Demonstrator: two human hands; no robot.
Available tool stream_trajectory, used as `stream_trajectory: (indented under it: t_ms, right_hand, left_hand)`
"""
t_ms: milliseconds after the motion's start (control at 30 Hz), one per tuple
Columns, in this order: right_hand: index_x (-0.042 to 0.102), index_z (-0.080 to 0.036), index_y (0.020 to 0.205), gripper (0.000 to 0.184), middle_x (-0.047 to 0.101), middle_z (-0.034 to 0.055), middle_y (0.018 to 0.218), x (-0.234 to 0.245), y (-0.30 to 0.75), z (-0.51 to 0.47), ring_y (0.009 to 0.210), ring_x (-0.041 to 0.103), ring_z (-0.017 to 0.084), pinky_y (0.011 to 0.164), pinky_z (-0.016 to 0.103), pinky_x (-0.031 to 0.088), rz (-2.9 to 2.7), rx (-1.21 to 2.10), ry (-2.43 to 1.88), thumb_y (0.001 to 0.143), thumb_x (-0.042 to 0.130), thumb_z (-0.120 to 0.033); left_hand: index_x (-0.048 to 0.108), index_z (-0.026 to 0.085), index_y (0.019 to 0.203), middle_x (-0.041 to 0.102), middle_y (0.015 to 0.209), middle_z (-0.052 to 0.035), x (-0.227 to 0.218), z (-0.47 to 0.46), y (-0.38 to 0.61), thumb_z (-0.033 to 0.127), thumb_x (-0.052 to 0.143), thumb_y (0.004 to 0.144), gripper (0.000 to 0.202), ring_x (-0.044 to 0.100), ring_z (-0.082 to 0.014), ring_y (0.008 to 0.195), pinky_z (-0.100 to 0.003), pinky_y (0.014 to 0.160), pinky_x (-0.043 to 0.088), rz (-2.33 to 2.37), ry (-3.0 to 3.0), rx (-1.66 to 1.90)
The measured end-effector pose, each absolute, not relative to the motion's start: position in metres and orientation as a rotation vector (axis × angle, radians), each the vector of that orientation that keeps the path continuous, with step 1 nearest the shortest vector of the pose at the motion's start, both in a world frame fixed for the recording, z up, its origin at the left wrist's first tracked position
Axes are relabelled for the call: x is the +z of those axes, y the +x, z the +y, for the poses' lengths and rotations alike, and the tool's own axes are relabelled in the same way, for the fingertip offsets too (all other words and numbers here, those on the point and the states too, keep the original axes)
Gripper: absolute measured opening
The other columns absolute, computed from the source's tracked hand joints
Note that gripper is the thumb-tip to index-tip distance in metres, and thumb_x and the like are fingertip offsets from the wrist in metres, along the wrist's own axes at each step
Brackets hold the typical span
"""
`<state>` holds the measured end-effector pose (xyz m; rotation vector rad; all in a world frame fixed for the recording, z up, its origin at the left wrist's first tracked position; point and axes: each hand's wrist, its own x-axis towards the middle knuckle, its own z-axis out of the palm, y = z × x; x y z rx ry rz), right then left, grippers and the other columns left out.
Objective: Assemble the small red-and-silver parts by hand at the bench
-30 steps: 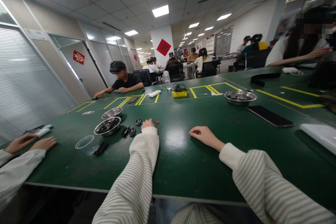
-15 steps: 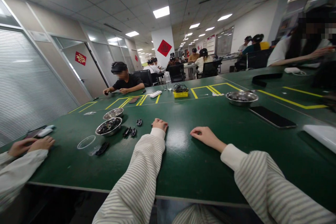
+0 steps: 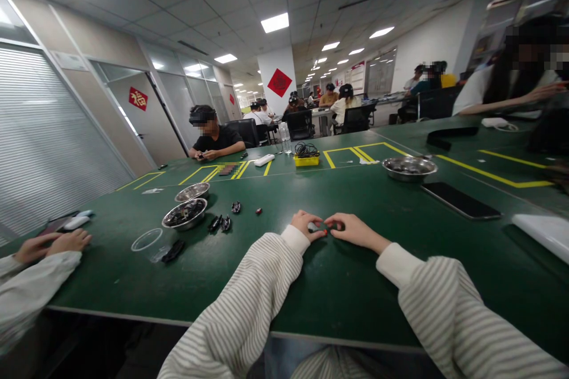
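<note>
My left hand (image 3: 306,226) rests over the table with thumb and fingers pinched around a small red piece (image 3: 325,231), too small to name more exactly. Right against it, my right hand (image 3: 355,232) is closed at the fingertips; what they hold, if anything, is too small to make out. To the left of my hands a tiny dark reddish part (image 3: 258,211) lies on the green table (image 3: 351,302). Farther left lie several black shell-like parts (image 3: 226,223).
On the left stand a metal bowl of dark parts (image 3: 184,214), a second bowl (image 3: 192,192) and a clear plastic cup (image 3: 151,246). To the right are another metal bowl (image 3: 409,169) and a phone (image 3: 461,199). A co-worker's hands (image 3: 57,246) rest at far left.
My left hand has moved right and nearer me, and now meets my right hand with the red piece. The tiny dark reddish part has come into view where my left hand was.
</note>
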<state>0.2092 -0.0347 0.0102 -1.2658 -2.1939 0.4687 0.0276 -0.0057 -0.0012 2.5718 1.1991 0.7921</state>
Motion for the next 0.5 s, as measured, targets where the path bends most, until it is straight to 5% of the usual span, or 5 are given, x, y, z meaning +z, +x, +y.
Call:
stream_trajectory:
  t_ms: [300, 500]
  right_hand:
    - [0.065, -0.022, 0.076, 0.020, 0.057, 0.0034, 0.079, 0.008, 0.205, -0.038, 0.061, 0.048, 0.011, 0.056, 0.022, 0.036, -2.212, 0.385, -1.283, 0.069, 0.052, -0.035]
    - [0.065, -0.021, 0.071, 0.017, 0.056, 0.0023, 0.075, 0.008, 0.204, -0.041, 0.058, 0.047, 0.010, 0.053, 0.021, 0.035, -2.212, 0.343, -1.283, 0.067, 0.053, -0.033]
  left_hand:
    - [0.056, 0.016, 0.091, 0.046, 0.098, -0.0089, 0.009, 0.036, -0.065, 0.022, 0.055, 0.067, 0.024, 0.033, -0.0259, 0.098, -0.037, 0.078, 0.032, 2.256, 2.136, 0.910]
    - [0.060, 0.015, 0.075, 0.047, 0.079, -0.0054, -0.004, 0.048, -0.071, 0.012, 0.045, 0.074, 0.015, 0.043, -0.0160, 0.081, -0.026, 0.070, 0.038, 2.229, 2.078, 0.780]
